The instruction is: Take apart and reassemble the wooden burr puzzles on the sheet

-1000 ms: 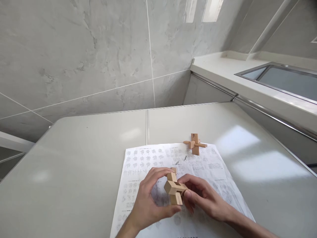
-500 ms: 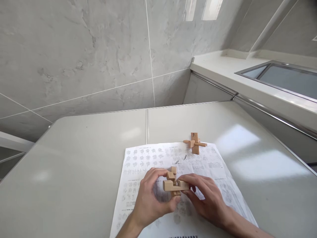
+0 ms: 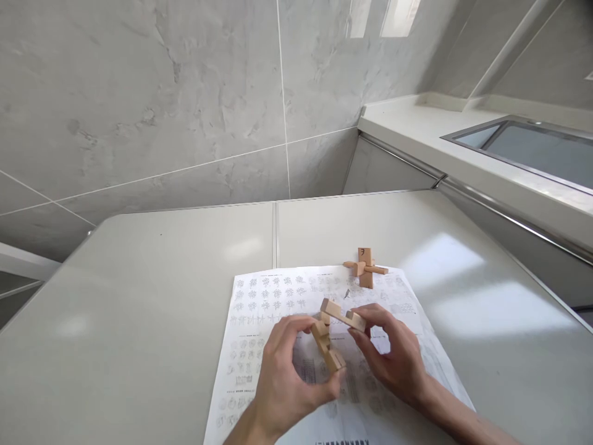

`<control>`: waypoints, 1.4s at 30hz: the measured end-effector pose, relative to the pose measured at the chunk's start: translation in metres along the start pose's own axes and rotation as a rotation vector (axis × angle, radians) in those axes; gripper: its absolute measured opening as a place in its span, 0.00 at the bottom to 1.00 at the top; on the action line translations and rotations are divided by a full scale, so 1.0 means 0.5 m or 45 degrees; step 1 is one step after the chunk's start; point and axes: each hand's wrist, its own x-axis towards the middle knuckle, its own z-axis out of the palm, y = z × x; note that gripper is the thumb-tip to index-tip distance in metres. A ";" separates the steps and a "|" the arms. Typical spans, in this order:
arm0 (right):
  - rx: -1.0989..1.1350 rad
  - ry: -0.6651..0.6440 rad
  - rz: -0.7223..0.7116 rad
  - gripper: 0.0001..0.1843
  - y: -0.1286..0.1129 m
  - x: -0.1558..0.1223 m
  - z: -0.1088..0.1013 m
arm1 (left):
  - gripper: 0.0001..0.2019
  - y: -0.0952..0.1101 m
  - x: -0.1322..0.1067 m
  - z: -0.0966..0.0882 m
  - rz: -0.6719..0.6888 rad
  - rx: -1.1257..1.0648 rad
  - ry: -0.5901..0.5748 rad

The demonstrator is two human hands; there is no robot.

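My left hand (image 3: 288, 374) pinches a notched wooden puzzle piece (image 3: 330, 357) between thumb and fingers; the piece slants down toward the thumb. Between finger and thumb, my right hand (image 3: 396, 346) grips a second notched puzzle piece (image 3: 334, 310), tilted, its notch facing up. This one is above and slightly right of the left piece. A bit of light wood shows behind the two, and I cannot tell whether it belongs to the left piece. Under both hands lies a printed sheet (image 3: 269, 318) with rows of small puzzle diagrams.
An interlocked wooden cross puzzle (image 3: 365, 278) rests at the sheet's far edge, marked on one flat piece. The glossy pale table (image 3: 162, 321) has a seam running away from me. Behind it are a grey tiled wall (image 3: 208, 93) and, at right, a white ledge (image 3: 403, 123).
My right hand has lifted its notched piece up and away from the other wood and tilted it. The piece in my left hand has turned to a slant.
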 end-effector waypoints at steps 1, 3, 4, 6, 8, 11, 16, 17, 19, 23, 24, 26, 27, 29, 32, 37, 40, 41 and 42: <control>0.025 0.003 0.075 0.03 0.002 0.005 -0.003 | 0.28 -0.004 0.003 -0.006 0.017 0.041 0.019; 0.102 -0.017 0.253 0.07 0.004 0.016 -0.010 | 0.28 -0.013 0.012 -0.022 0.043 0.136 0.054; 0.153 -0.037 0.348 0.10 0.005 0.020 -0.013 | 0.27 -0.018 0.017 -0.031 0.042 0.170 0.065; 0.246 -0.087 0.499 0.17 0.005 0.027 -0.019 | 0.26 -0.027 0.025 -0.045 0.017 0.198 0.101; 0.300 -0.150 0.606 0.22 0.006 0.031 -0.023 | 0.26 -0.033 0.030 -0.054 -0.009 0.209 0.120; 0.310 -0.296 0.698 0.24 0.007 0.030 -0.022 | 0.27 -0.041 0.034 -0.061 0.006 0.270 0.048; 0.130 -0.516 0.696 0.21 0.009 0.023 -0.011 | 0.26 -0.055 0.038 -0.069 0.079 0.423 -0.134; 0.087 -0.539 0.693 0.20 0.009 0.022 -0.008 | 0.26 -0.057 0.038 -0.069 0.085 0.437 -0.168; 0.018 -0.556 0.686 0.19 0.008 0.020 -0.005 | 0.27 -0.060 0.037 -0.069 0.103 0.444 -0.224; -0.074 -0.529 0.665 0.14 0.009 0.016 0.002 | 0.29 -0.062 0.035 -0.062 0.151 0.424 -0.265; -0.101 -0.522 0.652 0.12 0.011 0.014 0.005 | 0.29 -0.063 0.034 -0.061 0.157 0.425 -0.269; -0.158 -0.510 0.612 0.10 0.014 0.010 0.010 | 0.30 -0.064 0.034 -0.058 0.164 0.439 -0.277; -0.181 -0.505 0.592 0.10 0.017 0.007 0.012 | 0.31 -0.065 0.033 -0.057 0.168 0.449 -0.283; -0.202 -0.499 0.555 0.09 0.021 0.001 0.017 | 0.34 -0.068 0.032 -0.054 0.176 0.466 -0.304; -0.178 -0.499 0.517 0.10 0.024 -0.003 0.019 | 0.42 -0.071 0.028 -0.049 0.175 0.484 -0.358; -0.070 -0.544 0.461 0.11 0.018 0.001 0.015 | 0.48 -0.070 0.021 -0.038 0.170 0.480 -0.422; -0.025 -0.585 0.418 0.12 0.013 0.002 0.014 | 0.47 -0.068 0.020 -0.034 0.182 0.462 -0.417; -0.014 -0.594 0.403 0.13 0.013 0.002 0.014 | 0.47 -0.068 0.020 -0.033 0.184 0.458 -0.413; -0.003 -0.603 0.392 0.14 0.012 0.002 0.014 | 0.47 -0.068 0.020 -0.033 0.185 0.455 -0.409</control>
